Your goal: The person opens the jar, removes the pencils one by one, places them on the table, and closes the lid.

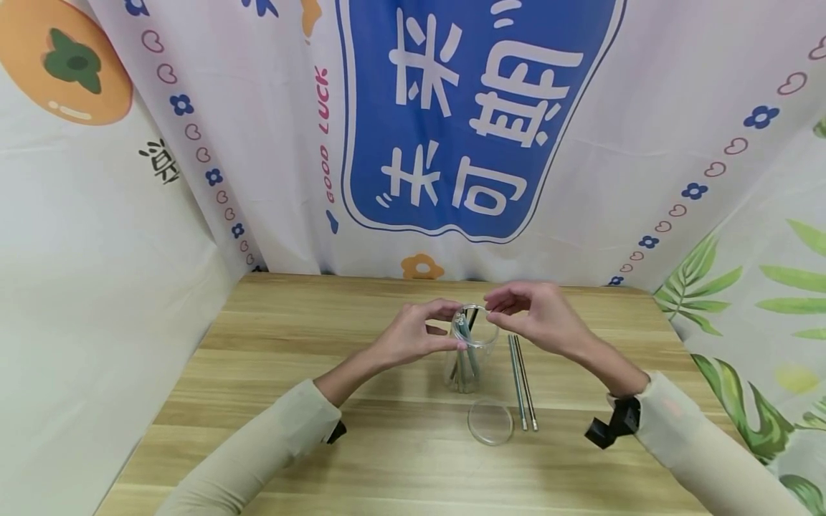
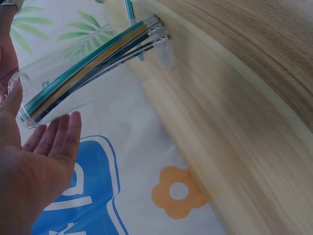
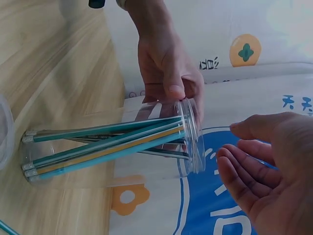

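A tall clear jar (image 1: 485, 356) stands on the wooden table, its mouth upward. Inside lean several pencils (image 3: 105, 149), teal, yellow, light blue and dark, their eraser ends at the jar's bottom. My left hand (image 1: 413, 333) grips the jar near its rim, thumb on the near side and fingers round the far side. On the other side of the mouth is my right hand (image 1: 540, 317), fingers loosely bent with nothing between them. In the right wrist view its fingertips (image 3: 225, 152) are a short way from the threaded rim (image 3: 194, 137).
A round clear lid (image 1: 490, 423) lies on the table in front of the jar. To its right a teal pencil (image 1: 518, 382) and a dark pencil (image 1: 525, 382) lie side by side. Behind the table's far edge hangs a printed cloth (image 1: 290, 179).
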